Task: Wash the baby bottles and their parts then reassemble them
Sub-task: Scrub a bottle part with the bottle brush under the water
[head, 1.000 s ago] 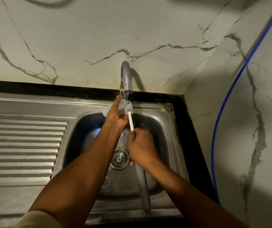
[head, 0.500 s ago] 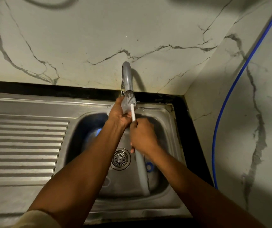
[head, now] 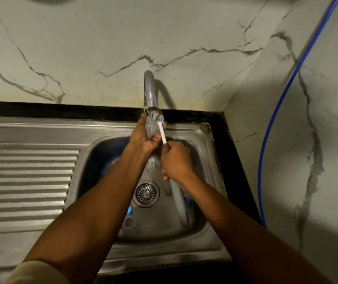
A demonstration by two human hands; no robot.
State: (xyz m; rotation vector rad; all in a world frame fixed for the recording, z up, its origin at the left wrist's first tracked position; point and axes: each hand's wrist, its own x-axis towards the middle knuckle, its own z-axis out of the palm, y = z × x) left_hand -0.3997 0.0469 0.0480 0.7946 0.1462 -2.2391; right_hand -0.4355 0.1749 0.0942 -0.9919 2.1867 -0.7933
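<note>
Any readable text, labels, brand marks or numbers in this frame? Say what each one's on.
No legible text anywhere in the head view.
Clear bottle held in the left hand: faint pale print on clear plastic below that hand, too blurred to read.
Brush gripped by the right hand, faucet, sink: no markings visible.

My left hand [head: 143, 141] held a clear part [head: 151, 130] just under the tap [head: 149, 91]. My right hand [head: 177, 160] gripped the brush [head: 162, 134], its bristles against the part, above the sink [head: 186, 131].
</note>
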